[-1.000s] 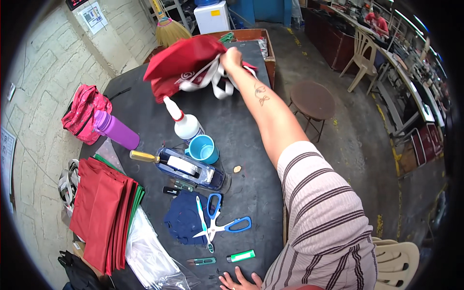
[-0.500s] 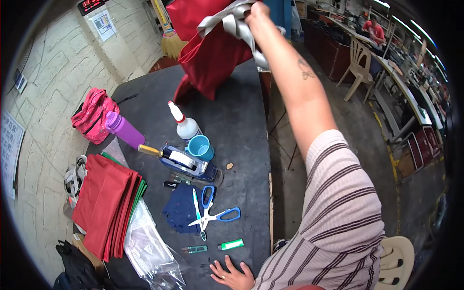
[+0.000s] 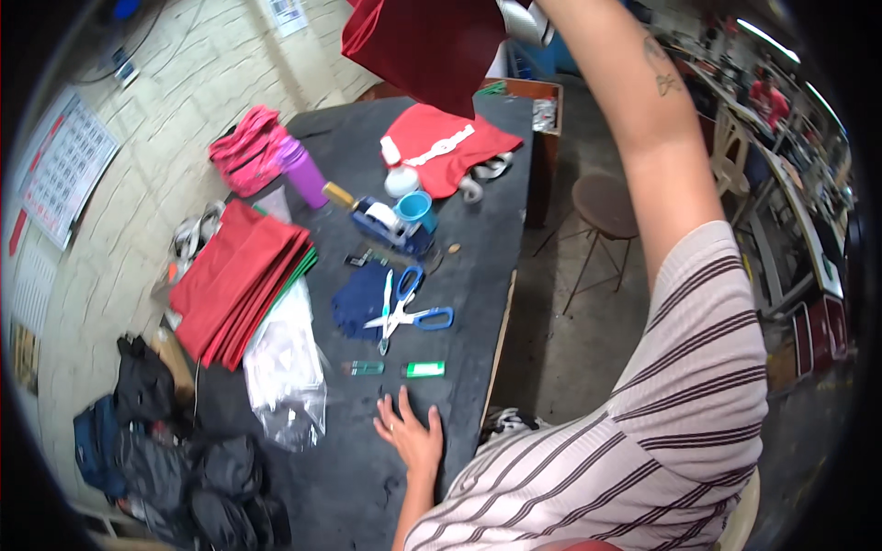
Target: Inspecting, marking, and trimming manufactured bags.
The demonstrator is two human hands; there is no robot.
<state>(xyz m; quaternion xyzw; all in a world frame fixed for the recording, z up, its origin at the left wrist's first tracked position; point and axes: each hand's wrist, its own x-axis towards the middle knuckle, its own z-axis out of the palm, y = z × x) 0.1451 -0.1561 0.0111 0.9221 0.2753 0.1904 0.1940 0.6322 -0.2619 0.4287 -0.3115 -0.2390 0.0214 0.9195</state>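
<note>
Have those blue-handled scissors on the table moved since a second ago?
No. Against the black table, the scissors keep their place, still partly over the navy cloth; the camera's view has shifted instead.

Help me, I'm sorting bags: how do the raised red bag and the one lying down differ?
The raised bag hangs in the air; the lying bag rests on the table. The raised bag shows no print; the lying bag shows white print. Both are red with greyish straps.

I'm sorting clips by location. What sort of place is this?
Probably a sewing or bag-making workshop: folded red fabric, blue-handled scissors and a red bag with grey straps share a black worktable.
</note>
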